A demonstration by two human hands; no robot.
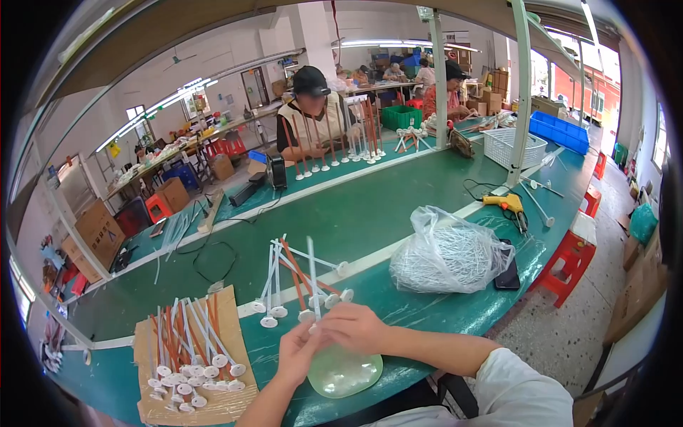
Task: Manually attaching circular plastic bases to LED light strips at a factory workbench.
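In front of me my left hand point(297, 354) and my right hand point(353, 329) meet with fingers pinched together. A white stick point(311, 267) rises upright from between the fingertips; its lower end is mostly hidden by them. Just beyond stand and lean several white and brown sticks with round white disc bases point(269, 322). Below my right hand sits a pale green, translucent rounded thing point(345, 376), perhaps a bowl. To the left, a sheet of cardboard point(238, 341) bears many brown and white sticks, their white discs point(199, 371) toward me.
A clear plastic bag of thin white pieces point(448, 256) lies to the right, beside a dark phone point(508, 270). Behind are a yellow glue gun point(506, 204), a white basket point(509, 148) and a blue crate point(558, 132). Across the green table point(313, 213) a co-worker point(313, 117) sits among upright sticks.
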